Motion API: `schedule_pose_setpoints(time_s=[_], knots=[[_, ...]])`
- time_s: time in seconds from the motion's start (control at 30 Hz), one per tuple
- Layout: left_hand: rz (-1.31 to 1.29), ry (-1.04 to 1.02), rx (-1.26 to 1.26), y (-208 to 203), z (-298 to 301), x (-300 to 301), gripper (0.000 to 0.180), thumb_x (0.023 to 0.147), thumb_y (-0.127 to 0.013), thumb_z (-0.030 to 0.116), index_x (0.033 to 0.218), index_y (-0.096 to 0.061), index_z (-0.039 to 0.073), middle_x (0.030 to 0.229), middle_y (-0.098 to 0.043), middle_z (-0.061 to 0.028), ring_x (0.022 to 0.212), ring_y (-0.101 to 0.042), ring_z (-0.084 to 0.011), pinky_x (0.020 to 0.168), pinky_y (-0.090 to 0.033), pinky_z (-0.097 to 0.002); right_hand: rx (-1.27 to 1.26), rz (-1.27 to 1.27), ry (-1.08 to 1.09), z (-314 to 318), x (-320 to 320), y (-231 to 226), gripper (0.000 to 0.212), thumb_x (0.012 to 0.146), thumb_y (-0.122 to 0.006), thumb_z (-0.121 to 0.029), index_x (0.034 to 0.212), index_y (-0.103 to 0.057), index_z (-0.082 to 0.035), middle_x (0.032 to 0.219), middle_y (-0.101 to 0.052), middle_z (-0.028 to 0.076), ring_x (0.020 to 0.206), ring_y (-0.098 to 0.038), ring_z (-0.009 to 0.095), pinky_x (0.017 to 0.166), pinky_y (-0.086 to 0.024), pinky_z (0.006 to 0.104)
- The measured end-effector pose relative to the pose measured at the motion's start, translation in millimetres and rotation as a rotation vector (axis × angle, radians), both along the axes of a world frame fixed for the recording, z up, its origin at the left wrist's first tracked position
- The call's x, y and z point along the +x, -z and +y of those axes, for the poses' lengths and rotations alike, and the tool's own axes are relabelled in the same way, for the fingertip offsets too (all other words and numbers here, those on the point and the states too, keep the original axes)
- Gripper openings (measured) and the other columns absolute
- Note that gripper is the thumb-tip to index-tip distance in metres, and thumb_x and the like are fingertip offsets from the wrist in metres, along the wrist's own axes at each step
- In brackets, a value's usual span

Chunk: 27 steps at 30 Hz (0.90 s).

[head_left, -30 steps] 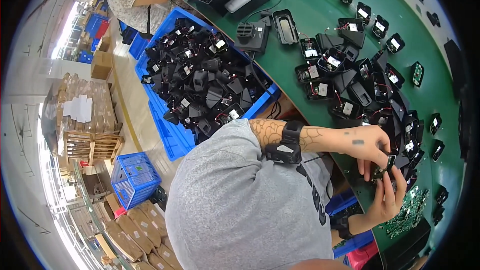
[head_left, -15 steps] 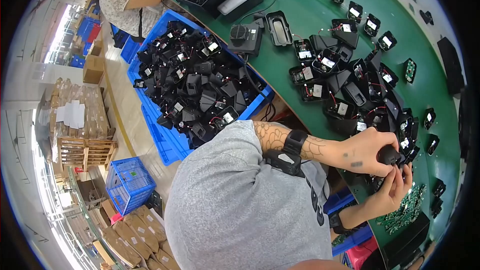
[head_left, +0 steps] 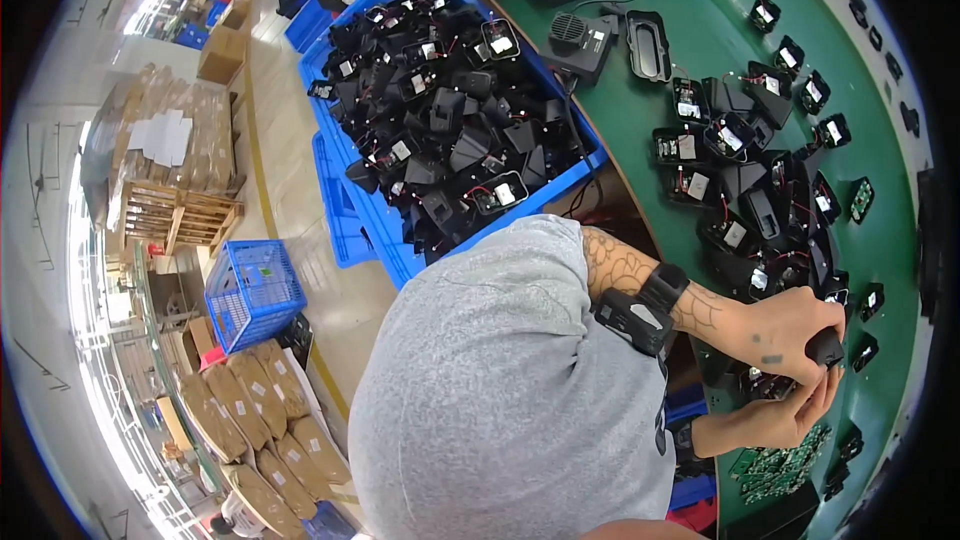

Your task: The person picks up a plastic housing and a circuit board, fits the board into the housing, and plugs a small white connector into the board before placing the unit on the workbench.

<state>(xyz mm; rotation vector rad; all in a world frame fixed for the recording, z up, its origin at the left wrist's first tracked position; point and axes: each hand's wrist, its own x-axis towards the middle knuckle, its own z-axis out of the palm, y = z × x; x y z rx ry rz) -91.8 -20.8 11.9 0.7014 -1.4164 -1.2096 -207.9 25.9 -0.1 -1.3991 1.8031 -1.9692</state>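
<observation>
My left hand (head_left: 790, 335), on the tattooed arm with a black wristband, is closed around a small black plastic housing (head_left: 825, 347). From below, my right hand (head_left: 785, 418) meets it with fingers bent, their tips against the housing's lower side. Both hands are over the green table (head_left: 720, 35), beside a heap of black housings (head_left: 765, 212) with red wires and white labels. Next to my right hand lies a pile of green circuit boards (head_left: 780, 465). The underside of the held housing is hidden by my fingers.
A blue crate (head_left: 590, 162) full of black housings stands at the table's left edge. On the table are a black device with a round grille (head_left: 580, 45) and an open black case (head_left: 649, 46). A blue basket (head_left: 255, 295) and wooden pallet (head_left: 175, 220) stand on the floor.
The whole view has turned and shifted, so the crate and table parts appear elsewhere. Both hands stay together at the black housing, which appears slightly tilted from before.
</observation>
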Motion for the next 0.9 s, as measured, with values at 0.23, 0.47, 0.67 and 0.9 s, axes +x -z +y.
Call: schedule_pose_setpoints(time_s=[0.23,0.47,0.67,0.9], knots=[[0.031,-0.037,0.008,-1,1,3,0.039,0.067,-0.068,0.017,0.094,-0.054,-0.005,0.06,-0.06,-0.0147,0.051,-0.062,-0.0245,0.047,-0.049,-0.0318,-0.027,0.137,-0.062,1,10,4,0.025,0.092,-0.056,-0.01,0.101,-0.066,0.011,0.12,-0.062,0.013,0.105,-0.06,0.02,0.09,-0.048,0.0304],[0.102,0.051,0.097,-6,-7,-5,0.037,0.071,-0.067,0.019,0.1,-0.054,-0.001,0.07,-0.062,-0.0121,0.06,-0.061,-0.0167,0.056,-0.049,-0.029,0.031,0.064,-0.26,11,6,-3,0.03,0.092,-0.051,-0.009,0.117,-0.061,0.006,0.14,-0.043,0.017,0.125,-0.045,0.031,0.103,-0.039,0.0393],[0.145,0.344,0.591,-3,-30,9,0.044,0.087,-0.062,0.005,0.125,-0.04,0.0,0.099,-0.063,-0.0146,0.081,-0.066,-0.0205,0.071,-0.058,-0.0321,0.27,0.624,-0.141,6,6,-28,0.041,0.074,-0.063,-0.005,0.115,-0.058,-0.004,0.133,-0.049,0.015,0.13,-0.037,0.038,0.108,-0.026,0.0479],[-0.135,0.555,0.411,-43,-107,-41,0.046,0.089,-0.058,0.005,0.128,-0.037,-0.007,0.1,-0.062,-0.0161,0.076,-0.068,-0.0245,0.066,-0.059,-0.0311,0.275,0.444,-0.217,38,-38,-25,0.03,0.072,-0.066,0.0,0.102,-0.066,-0.002,0.12,-0.059,0.014,0.113,-0.054,0.032,0.094,-0.044,0.0394]])
